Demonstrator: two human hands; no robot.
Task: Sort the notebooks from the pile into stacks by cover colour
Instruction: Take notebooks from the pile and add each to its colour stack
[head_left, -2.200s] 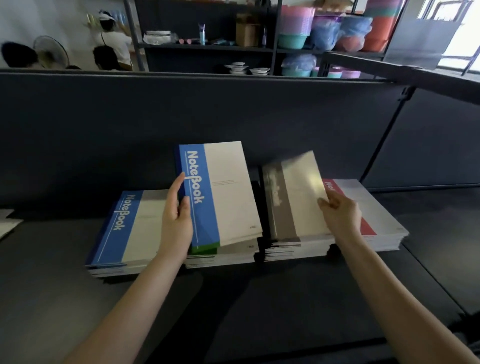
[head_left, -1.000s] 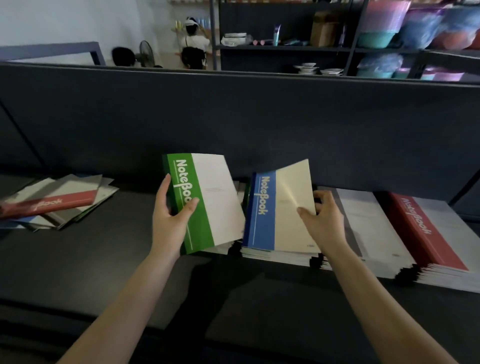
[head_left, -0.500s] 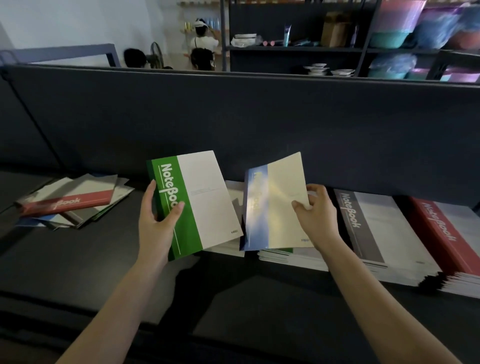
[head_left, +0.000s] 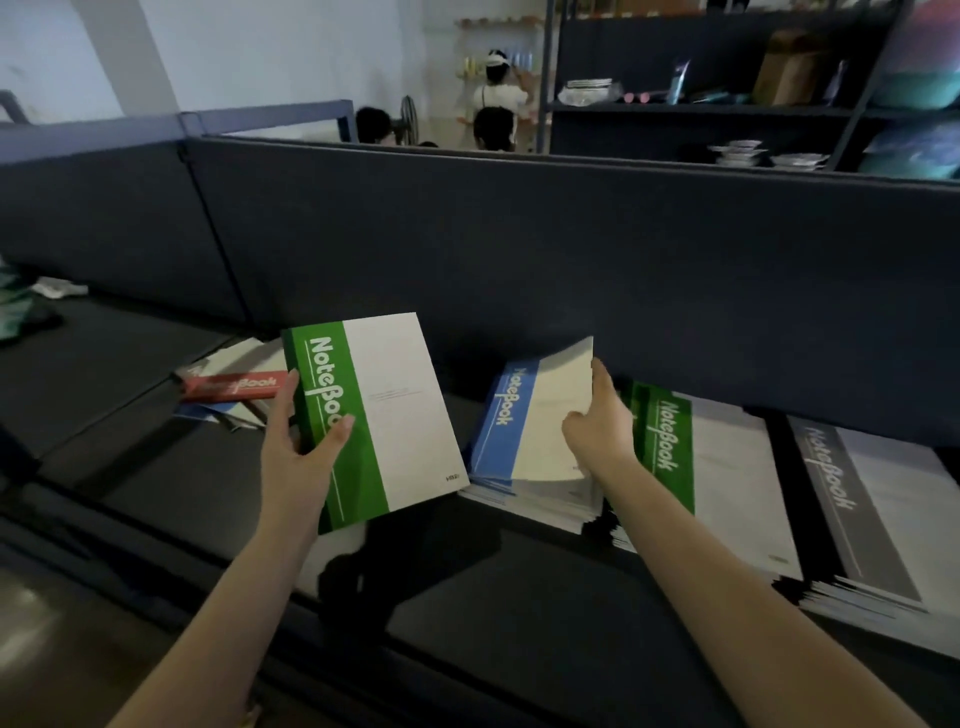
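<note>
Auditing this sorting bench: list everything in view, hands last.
green notebook: one, green and white, held up left of centre.
blue notebook: one, blue and white, atop the blue stack, centre.
green stack: one, green-topped, right of the blue one.
grey stack: one, grey-topped, far right.
mixed pile: one, red cover on top, left on table.
table: one, dark, underneath.
partition: one, dark, behind.
left hand: grips green notebook.
right hand: pinches blue notebook's edge.
</note>
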